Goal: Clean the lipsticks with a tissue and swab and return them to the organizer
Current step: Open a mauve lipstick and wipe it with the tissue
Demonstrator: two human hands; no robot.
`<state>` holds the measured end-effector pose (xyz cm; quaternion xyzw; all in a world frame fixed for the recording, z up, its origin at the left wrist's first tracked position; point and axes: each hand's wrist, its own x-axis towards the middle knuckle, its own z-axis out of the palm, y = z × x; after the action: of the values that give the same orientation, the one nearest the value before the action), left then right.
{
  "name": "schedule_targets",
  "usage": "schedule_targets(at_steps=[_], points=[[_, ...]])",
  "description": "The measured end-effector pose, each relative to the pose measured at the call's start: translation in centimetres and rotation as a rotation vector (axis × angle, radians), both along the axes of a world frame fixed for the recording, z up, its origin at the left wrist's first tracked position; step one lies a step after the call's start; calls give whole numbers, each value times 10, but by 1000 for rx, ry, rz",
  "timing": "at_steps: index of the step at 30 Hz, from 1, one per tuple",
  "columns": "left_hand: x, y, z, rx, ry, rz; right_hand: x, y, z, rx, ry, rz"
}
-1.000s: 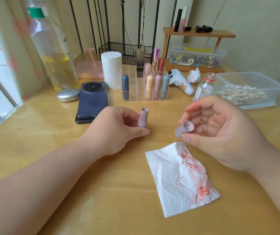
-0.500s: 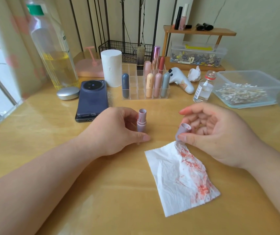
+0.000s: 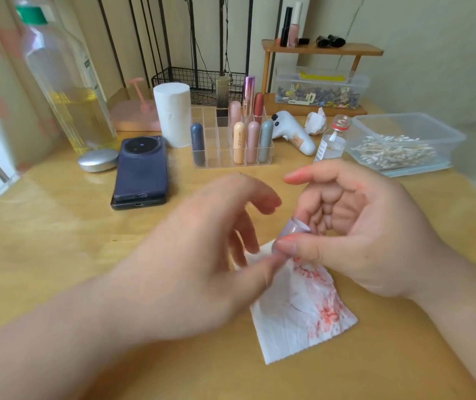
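Observation:
My right hand [image 3: 369, 226] pinches a lilac lipstick cap [image 3: 292, 230] between thumb and fingers, its open end up, just above the top of the red-stained white tissue [image 3: 303, 313] lying on the table. My left hand [image 3: 202, 255] is motion-blurred, fingers spread and loose, over the tissue's upper left corner and holding nothing I can see. The lilac lipstick base is out of sight, possibly behind that hand. The clear organizer [image 3: 222, 161] stands at the back with several lipsticks upright in its cells.
A clear box of cotton swabs [image 3: 404, 145] sits at the right, a small glass bottle [image 3: 330, 142] beside it. A dark phone [image 3: 141, 168], silver lid [image 3: 98, 160], oil bottle [image 3: 66, 82] and tissue roll [image 3: 171, 114] stand at back left.
My left hand has let go of the lipstick base and swung right toward the tissue with its fingers spread. My right hand has lowered the cap to the tissue's top edge.

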<state>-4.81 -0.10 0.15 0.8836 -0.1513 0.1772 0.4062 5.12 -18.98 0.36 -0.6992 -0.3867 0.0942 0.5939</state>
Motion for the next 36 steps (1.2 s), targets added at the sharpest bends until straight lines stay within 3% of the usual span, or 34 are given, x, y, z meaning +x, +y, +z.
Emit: schedule_targets(at_steps=[3, 10, 15, 17, 20, 23, 27, 33, 36], points=[[3, -9, -15, -33, 126, -35, -10, 6, -2, -10, 39, -8], [5, -9, -19, -21, 165, 139, -10, 6, -5, -192, 32, 26], [5, -8, -17, -219, -1, 75, 6, 0, -4, -270, -92, -134], [5, -9, -15, -223, -59, -1, 8, 0, -8, -472, -156, -183], [6, -10, -15, -179, 25, 26, 6, 3, -14, -815, -249, -92], [8, -8, -18, -52, 212, 129, 5, 4, -13, -732, -30, -36], [10, -7, -20, -27, 354, 118, 8, -2, -7, -603, 61, 68], [10, -10, -22, -267, 479, 87, 18, -10, 0, -311, 199, 101], [12, -12, -17, -554, 424, 149, 28, -10, 0, 5, 585, 22]])
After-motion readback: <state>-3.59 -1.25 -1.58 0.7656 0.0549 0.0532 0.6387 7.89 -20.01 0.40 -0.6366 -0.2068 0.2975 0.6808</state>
